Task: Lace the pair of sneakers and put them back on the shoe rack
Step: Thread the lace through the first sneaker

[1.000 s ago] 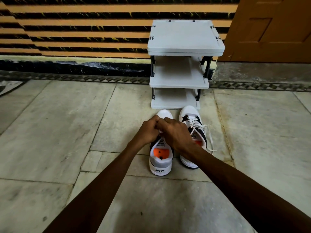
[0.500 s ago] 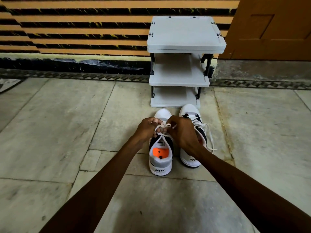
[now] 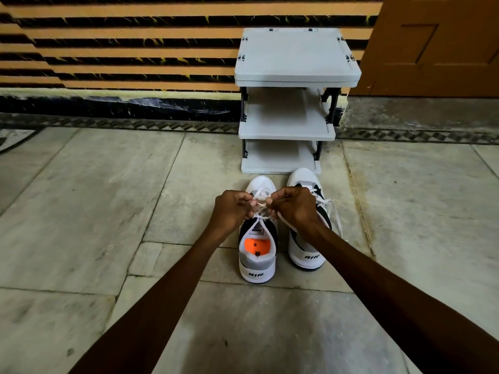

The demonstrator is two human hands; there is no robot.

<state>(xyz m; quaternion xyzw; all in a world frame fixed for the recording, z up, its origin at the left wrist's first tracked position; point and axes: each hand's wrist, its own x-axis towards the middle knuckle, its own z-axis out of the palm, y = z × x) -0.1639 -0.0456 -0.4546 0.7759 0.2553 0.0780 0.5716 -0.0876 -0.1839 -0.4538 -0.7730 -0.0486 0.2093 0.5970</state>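
Two white and black sneakers stand side by side on the floor, toes toward the rack. The left sneaker (image 3: 258, 261) shows an orange insole. Above its tongue, my left hand (image 3: 232, 211) and my right hand (image 3: 294, 207) each pinch a part of its white lace (image 3: 260, 203), held between the fingertips. The right sneaker (image 3: 306, 251) is laced, with loose white lace ends trailing to its right; my right wrist covers part of it. The grey three-shelf shoe rack (image 3: 295, 55) stands just beyond the toes, its shelves bare.
The rack backs onto a wall with orange and black stripes. A brown wooden door (image 3: 437, 44) is at the upper right. Pale stone floor tiles (image 3: 94, 198) spread to both sides of the shoes.
My hands have drawn slightly apart over the left sneaker, and the lace between them now shows. The sneakers and rack have not moved.
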